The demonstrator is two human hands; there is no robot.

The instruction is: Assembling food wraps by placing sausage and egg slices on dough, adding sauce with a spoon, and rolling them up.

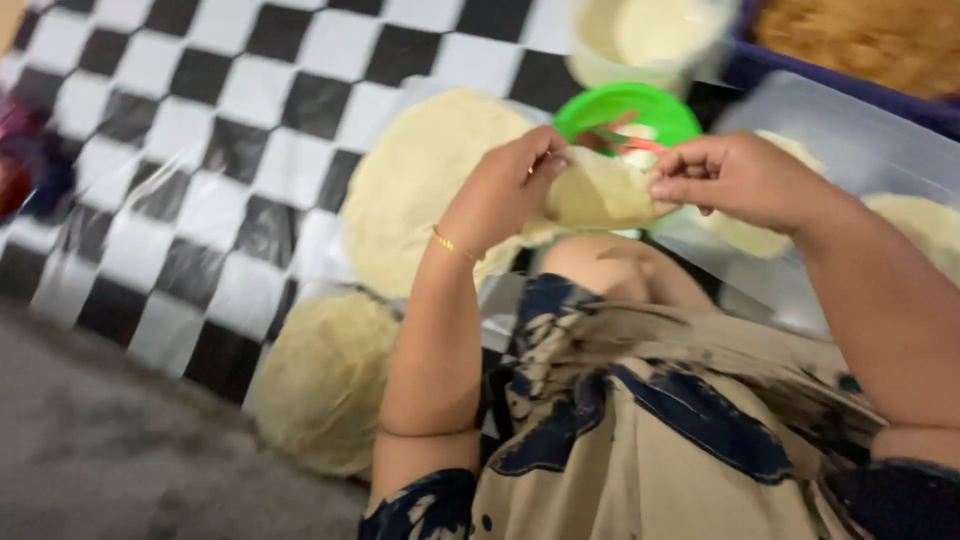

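Observation:
Both of my hands hold one folded piece of pale dough [600, 192] above my knee. My left hand [505, 185], with a thin gold bracelet on the wrist, pinches its left edge. My right hand [735, 175] pinches the right edge. Just behind the dough sits a green plate [660, 108] with filling and a red utensil on it. A stack of flat round dough sheets [420, 180] lies on the checkered mat [200, 170] to the left of my hands.
A second round dough sheet [325, 380] lies near my left elbow. A clear plastic tray [850, 130] at the right holds folded dough pieces. A cream bowl [640, 40] and a blue tub of brown filling [870, 40] stand at the back. Grey floor lies at lower left.

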